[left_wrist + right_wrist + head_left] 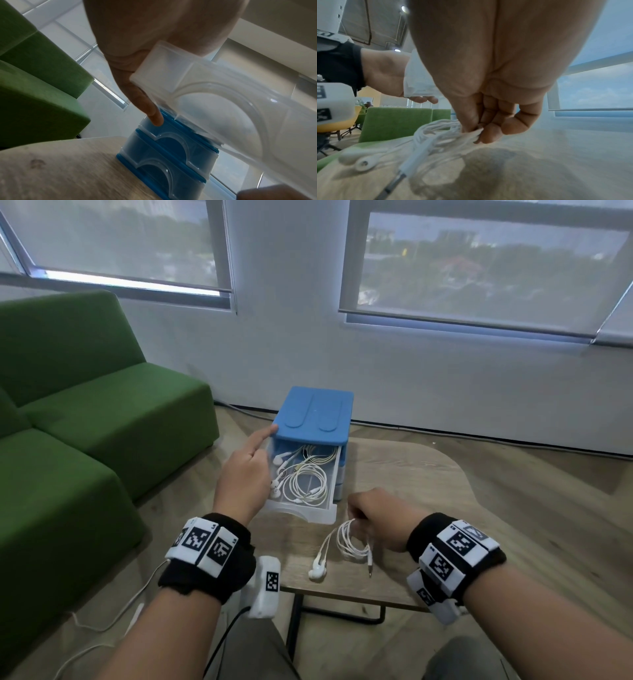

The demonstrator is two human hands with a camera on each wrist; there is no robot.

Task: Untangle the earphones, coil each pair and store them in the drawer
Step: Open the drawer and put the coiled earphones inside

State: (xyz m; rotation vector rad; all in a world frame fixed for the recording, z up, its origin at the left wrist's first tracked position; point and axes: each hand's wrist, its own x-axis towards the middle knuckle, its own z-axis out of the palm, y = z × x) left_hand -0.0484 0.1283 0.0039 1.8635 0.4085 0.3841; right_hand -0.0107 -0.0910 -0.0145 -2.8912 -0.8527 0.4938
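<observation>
Head view, left to right: green sofa point(85, 419) cut off at the left edge; left hand point(245, 479) at the left side of the open top drawer point(301, 510), index finger extended to the front-left corner of the blue drawer unit point(313, 414), remaining fingers hidden behind the hand. Inside the drawer, coiled white earphones point(308, 482); number of pairs hard to make out among overlapping loops. Lower drawers barely visible beneath the open one. Right of centre, right hand point(380, 517) just above the wooden desk point(428, 474), fingers curled round the top of a coiled white earphone pair point(349, 542); earbuds and jack plug trailing onto the desk in front of the drawer. Fingertips hidden under the knuckles in this view.

Left wrist view: palm filling the upper frame, index finger point(150, 112) straight, tip against the blue frame at a closed drawer front; translucent corner of the open drawer point(163, 67) lying against the palm, thumb cut off, so grip on the drawer cannot be told. Two closed drawers, unseen from the head, plainly shown here; drawer contents hidden.

Right wrist view: thumb and fingertips point(489, 134) pinching the bundled cable loops point(436, 129); earbuds point(361, 161) blurred in the foreground; plug cut off at the lower edge.
</observation>
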